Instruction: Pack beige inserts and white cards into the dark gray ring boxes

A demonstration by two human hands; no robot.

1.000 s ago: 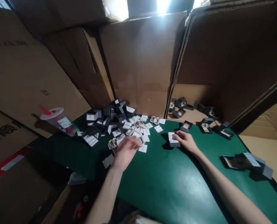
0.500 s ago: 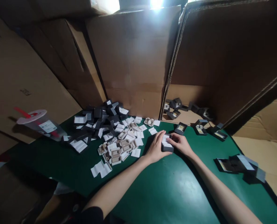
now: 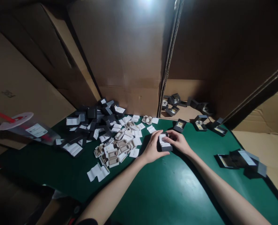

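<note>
Between my two hands, over the green table, is a small black box (image 3: 166, 148) with a white insert (image 3: 162, 139) showing in its top. My left hand (image 3: 152, 149) is closed round it from the left, fingers along the far side and thumb at the near end. From the right, my right hand (image 3: 180, 142) grips the box, its thumb lying on the white insert; its other fingers are partly hidden behind. Just beyond the hands, an open black box (image 3: 180, 125) with something yellowish inside lies on the table.
Left of my hands are folded white card pieces (image 3: 122, 145) and a heap of black boxes (image 3: 92, 114). A plastic cup (image 3: 39, 131) with a red straw leans at far left. More open boxes (image 3: 200, 124) lie right, near a dark box group (image 3: 240, 159). Cardboard walls (image 3: 129, 62) enclose the back.
The view has shifted a little, with the cup now further left. Both hands keep hold of the black box, and my right thumb has slid slightly over the white insert.
</note>
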